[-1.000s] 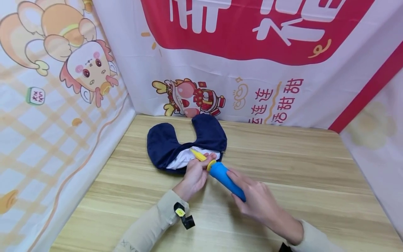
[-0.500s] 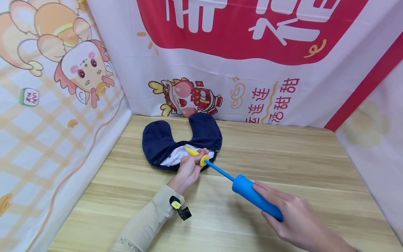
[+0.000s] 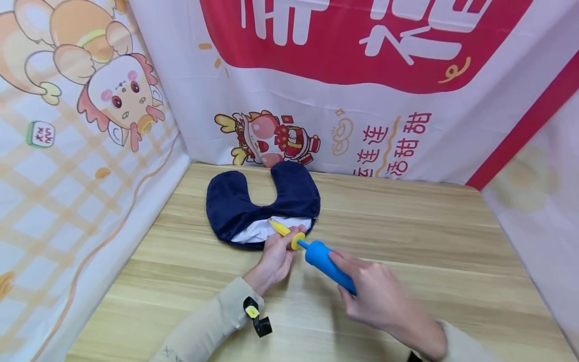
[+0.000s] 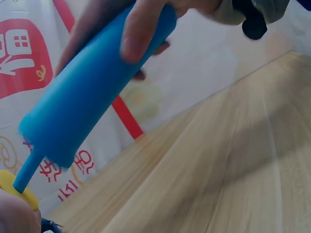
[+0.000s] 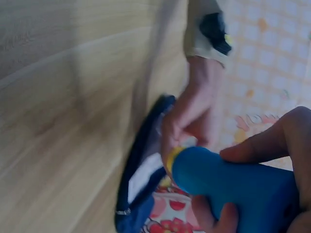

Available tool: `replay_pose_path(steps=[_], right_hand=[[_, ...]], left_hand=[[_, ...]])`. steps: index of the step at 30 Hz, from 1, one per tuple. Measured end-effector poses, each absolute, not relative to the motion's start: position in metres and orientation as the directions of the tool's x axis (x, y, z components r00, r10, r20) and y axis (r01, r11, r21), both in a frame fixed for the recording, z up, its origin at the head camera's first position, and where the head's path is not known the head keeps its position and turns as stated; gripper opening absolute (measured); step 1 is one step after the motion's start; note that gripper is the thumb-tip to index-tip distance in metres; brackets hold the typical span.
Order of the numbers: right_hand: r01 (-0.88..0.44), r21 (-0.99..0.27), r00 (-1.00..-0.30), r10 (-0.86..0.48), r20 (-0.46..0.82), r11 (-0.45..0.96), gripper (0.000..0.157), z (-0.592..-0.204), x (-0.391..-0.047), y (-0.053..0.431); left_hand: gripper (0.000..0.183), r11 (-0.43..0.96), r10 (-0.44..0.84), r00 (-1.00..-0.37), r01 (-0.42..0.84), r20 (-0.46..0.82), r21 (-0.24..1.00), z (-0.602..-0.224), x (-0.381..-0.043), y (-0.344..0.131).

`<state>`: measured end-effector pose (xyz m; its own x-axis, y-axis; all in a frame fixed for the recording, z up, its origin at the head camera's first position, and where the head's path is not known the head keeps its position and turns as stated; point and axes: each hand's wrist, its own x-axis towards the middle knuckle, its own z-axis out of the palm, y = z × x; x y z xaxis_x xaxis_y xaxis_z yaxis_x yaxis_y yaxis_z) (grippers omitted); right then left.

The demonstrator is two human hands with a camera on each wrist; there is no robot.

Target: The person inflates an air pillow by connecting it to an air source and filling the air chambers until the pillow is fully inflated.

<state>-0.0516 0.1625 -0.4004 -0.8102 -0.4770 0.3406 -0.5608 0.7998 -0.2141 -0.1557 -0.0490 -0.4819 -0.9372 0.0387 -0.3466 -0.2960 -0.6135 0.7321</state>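
Note:
A navy U-shaped neck pillow lies on the table, its cover parted along the near curve with white inner fabric showing. My left hand grips the yellow nozzle end of a hand air pump just behind its round flange, and the yellow tip points over the white fabric. Around the pump's blue barrel curl the fingers of my right hand. A short stretch of thin blue rod shows between flange and barrel in the left wrist view. The left fingers partly hide the nozzle.
Beneath everything is a wood-grain table. Printed cloth walls, one at the back and one on the left, rise from its edges. Each sleeve wears a black strap; the left strap shows near the wrist.
My right hand drew the blue barrel back half a second ago, baring a long rod, and has now pushed it forward toward the flange. The left hand keeps its grip on the nozzle.

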Motion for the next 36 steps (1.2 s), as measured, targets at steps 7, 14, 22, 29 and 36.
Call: replay_pose_path(steps=[7,14,22,29,36], right_hand=[[-0.580,-0.217,-0.797,-0.490,0.354,0.785,0.071,-0.431,-0.070,0.151],[-0.571,-0.257,-0.816,-0.504,0.283,0.780,0.073,-0.406,-0.039,0.191],[-0.484,-0.261,-0.875,-0.461,0.147,0.835,0.080,-0.360,-0.013,0.225],[-0.492,-0.226,-0.868,-0.452,0.207,0.841,0.068,-0.368,-0.031,0.191],[-0.599,-0.132,-0.767,-0.519,0.377,0.790,0.067,-0.408,-0.060,0.154]], left_hand=[[0.017,-0.617,0.057,-0.942,-0.293,-0.329,0.731,-0.488,-0.159,-0.044],[0.040,-0.666,0.044,-0.922,-0.314,-0.385,0.677,-0.488,-0.178,-0.052],[0.025,-0.653,0.049,-0.919,-0.326,-0.390,0.684,-0.481,-0.180,-0.055],[0.024,-0.663,0.018,-0.927,-0.291,-0.374,0.690,-0.483,-0.171,-0.046],[0.031,-0.601,0.082,-0.923,-0.346,-0.376,0.720,-0.484,-0.155,-0.040]])
